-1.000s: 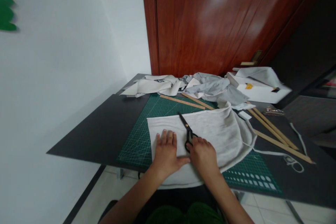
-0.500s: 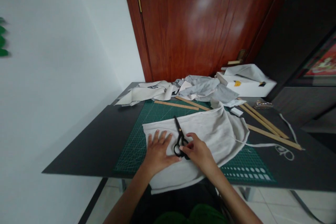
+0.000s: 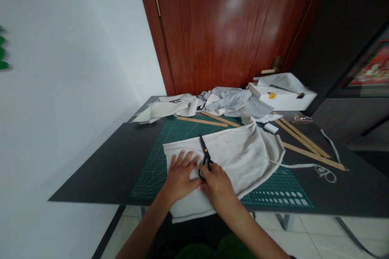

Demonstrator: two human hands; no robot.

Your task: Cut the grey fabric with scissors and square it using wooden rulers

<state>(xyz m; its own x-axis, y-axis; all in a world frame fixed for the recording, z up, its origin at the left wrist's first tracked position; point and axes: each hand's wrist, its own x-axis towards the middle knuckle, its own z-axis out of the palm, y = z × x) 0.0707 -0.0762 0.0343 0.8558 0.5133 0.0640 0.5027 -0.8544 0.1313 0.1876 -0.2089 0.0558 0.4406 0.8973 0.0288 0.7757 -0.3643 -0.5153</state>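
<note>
A light grey piece of cloth (image 3: 240,149) lies over the green cutting mat (image 3: 148,170), its lower edge hanging past the front of the table. My left hand (image 3: 181,178) rests flat on the cloth's left part with fingers spread. Black scissors (image 3: 206,151) lie on the cloth, blades pointing away from me. Around their handle loops my right hand (image 3: 217,182) is closed, and its fingers partly hide the loops. The tip of my left thumb is close beside the right hand.
Crumpled grey fabric (image 3: 234,99) lies along the back of the black table (image 3: 115,166). A white box (image 3: 282,96) stands at the back right. Wooden strips (image 3: 304,137) and a small white block (image 3: 271,128) lie on the right, near a white cord (image 3: 326,173).
My right hand has moved slightly left and down over the scissors' handles and closed on them. The left hand stays flat on the cloth. The view has shifted a little.
</note>
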